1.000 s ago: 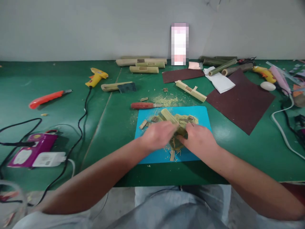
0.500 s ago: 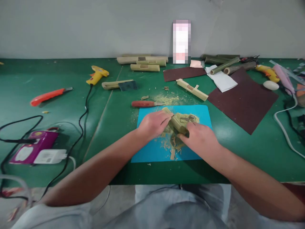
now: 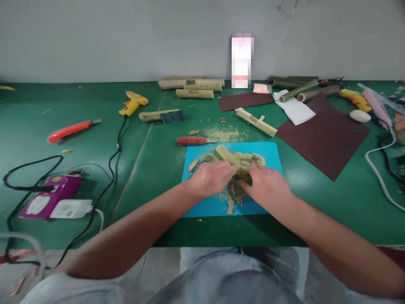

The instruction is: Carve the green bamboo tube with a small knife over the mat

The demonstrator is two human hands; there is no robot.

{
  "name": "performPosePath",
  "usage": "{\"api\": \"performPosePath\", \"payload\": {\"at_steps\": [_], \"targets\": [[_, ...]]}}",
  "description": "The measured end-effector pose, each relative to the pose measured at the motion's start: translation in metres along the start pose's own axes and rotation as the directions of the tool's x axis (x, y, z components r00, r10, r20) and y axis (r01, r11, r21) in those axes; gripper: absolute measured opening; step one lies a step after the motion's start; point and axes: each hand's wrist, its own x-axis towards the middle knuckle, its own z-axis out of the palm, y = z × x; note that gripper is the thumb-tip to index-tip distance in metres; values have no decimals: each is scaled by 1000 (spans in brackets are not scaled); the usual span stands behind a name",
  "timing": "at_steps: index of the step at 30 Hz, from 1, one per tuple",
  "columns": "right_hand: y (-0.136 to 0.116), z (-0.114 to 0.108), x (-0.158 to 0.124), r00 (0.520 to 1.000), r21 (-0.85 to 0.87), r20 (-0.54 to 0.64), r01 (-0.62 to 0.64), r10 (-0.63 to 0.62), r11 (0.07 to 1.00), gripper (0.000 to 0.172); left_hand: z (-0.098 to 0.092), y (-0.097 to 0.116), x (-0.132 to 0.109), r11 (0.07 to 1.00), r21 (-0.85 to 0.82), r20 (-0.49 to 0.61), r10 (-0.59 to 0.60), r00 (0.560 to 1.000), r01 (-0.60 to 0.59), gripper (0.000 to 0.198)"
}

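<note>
A pale green bamboo tube [image 3: 226,154] lies slantwise over a blue mat [image 3: 202,207]. Its near end is in my right hand [image 3: 268,181], whose fingers and thumb wrap round it. My left hand [image 3: 213,179] presses on the tube's near half, fingers pinched together close to the right hand. Whatever those left fingers pinch is hidden. Pale shavings [image 3: 234,196] and small bamboo chips [image 3: 192,165] lie about the hands on the mat. Just beyond the mat is a red-handled blade tool [image 3: 191,140].
More bamboo pieces [image 3: 194,93] lie along the wall, and a notched one [image 3: 256,122] sits nearer. At left are a yellow glue gun [image 3: 134,104], a red utility knife [image 3: 69,131] and a purple power box [image 3: 57,192] with cables. Brown sheets [image 3: 329,143] lie at right.
My left hand has slid down the tube toward my right hand, uncovering the tube's far part and chips on the mat. The right hand keeps its grip. The view has shifted slightly.
</note>
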Motion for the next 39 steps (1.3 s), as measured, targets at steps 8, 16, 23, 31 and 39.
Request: {"api": "performPosePath", "payload": {"at_steps": [8, 16, 23, 31, 39], "targets": [[-2, -3, 0, 1000, 18, 7, -9, 9, 1000, 24, -2, 1, 4, 995, -21, 41, 102, 994, -101, 35], [-3, -2, -1, 1000, -1, -7, 11, -11, 1000, 22, -2, 5, 3, 994, 35, 22, 103, 994, -104, 34], [-2, -1, -2, 1000, -1, -12, 16, -16, 1000, 25, -4, 2, 0, 999, 48, -105, -6, 994, 11, 33], [-2, -2, -1, 1000, -3, 0, -3, 3, 1000, 27, -2, 0, 3, 997, 49, -145, -53, 988, 61, 32], [-3, -6, -2, 1000, -16, 17, -10, 10, 1000, 27, -7, -9, 6, 989, 42, -154, -131, 979, 139, 29]]}}
